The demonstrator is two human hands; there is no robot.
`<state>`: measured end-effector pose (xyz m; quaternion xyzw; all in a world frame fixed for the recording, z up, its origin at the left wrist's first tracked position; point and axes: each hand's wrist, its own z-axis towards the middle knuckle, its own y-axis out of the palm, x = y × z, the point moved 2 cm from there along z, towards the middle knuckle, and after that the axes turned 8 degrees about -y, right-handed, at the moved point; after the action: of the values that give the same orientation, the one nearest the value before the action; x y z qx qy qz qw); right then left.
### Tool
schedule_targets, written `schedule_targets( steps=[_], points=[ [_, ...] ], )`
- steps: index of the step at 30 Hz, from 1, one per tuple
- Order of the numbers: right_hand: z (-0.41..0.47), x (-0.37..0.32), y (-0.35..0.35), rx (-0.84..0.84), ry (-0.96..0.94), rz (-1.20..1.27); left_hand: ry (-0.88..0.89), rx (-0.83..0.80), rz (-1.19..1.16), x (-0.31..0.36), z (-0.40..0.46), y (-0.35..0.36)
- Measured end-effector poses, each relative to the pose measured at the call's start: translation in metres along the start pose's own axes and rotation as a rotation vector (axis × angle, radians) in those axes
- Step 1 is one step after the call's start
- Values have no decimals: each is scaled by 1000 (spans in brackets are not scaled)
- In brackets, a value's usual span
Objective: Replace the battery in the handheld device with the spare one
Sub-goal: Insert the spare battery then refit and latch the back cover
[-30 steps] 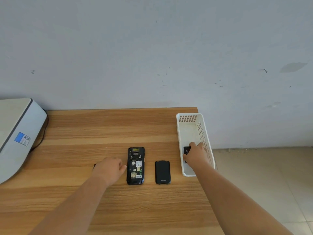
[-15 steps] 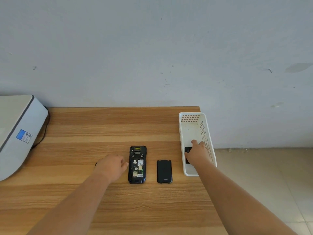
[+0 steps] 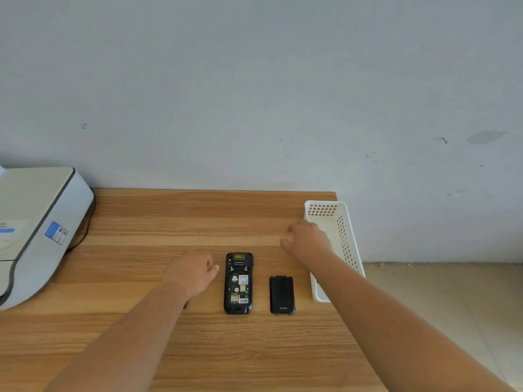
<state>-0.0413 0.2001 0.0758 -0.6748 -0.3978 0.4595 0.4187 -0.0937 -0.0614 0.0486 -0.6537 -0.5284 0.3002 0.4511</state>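
The black handheld device (image 3: 238, 282) lies back-up on the wooden table (image 3: 198, 216), its battery bay uncovered and showing labels and contacts. Its black back cover (image 3: 282, 295) lies just to its right. My left hand (image 3: 194, 274) rests palm down left of the device, fingers loosely curled, thumb close to the device's edge. A small dark thing (image 3: 185, 305) peeks out from under my left forearm. My right hand (image 3: 307, 240) hovers palm down over the left rim of the white basket (image 3: 343, 236). Its fingers curl downward and hide whatever is beneath them.
A white and grey machine (image 3: 36, 230) with a blue label fills the table's left end, a dark cable behind it. The basket sits at the table's right edge, with tiled floor beyond. A bare wall stands right behind the table.
My right hand has risen from the basket's floor and moved left over its rim. The dark item it touched is no longer visible. My left hand has stayed put.
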Motion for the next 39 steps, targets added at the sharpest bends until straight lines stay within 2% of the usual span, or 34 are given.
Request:
schedule_targets(
  steps=[8,14,25,32,39],
  points=[
    [-15,-39,44,-197,-94,-77,-29,-38,-29,-31,-11,3],
    [-29,-50,68,-266,-88,-65,-54,-45,-21,-49,-15,13],
    [-33,-40,78,-209,-43,-94,-53,-57,-97,-65,-8,13],
    [-42,-34,80,-204,-11,-134,-15,-96,-38,-87,-6,35],
    [-49,-36,85,-192,7,-103,61,-122,132,-98,-6,60]
  ],
)
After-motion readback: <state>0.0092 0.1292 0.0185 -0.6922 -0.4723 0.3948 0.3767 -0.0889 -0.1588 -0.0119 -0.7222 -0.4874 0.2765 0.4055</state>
